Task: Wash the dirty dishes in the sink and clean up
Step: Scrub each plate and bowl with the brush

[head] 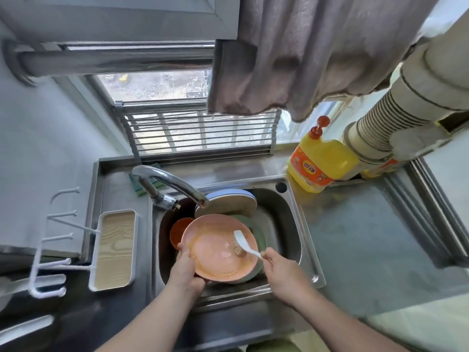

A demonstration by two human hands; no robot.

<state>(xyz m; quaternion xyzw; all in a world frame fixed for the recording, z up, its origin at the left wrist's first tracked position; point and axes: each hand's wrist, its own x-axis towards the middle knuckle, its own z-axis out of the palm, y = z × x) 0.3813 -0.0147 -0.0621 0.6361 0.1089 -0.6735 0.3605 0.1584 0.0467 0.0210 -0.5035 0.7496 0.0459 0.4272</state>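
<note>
Pink plate [215, 247] sits tilted over the sink [302, 224], its near-left rim gripped by the left hand [186, 270]; right hand [281, 270] pinches a white spoon [245, 243] (handle toward it), bowl angled up-left onto the plate.

A grey curtain [304, 54] hangs over the barred window [198, 130].
</note>
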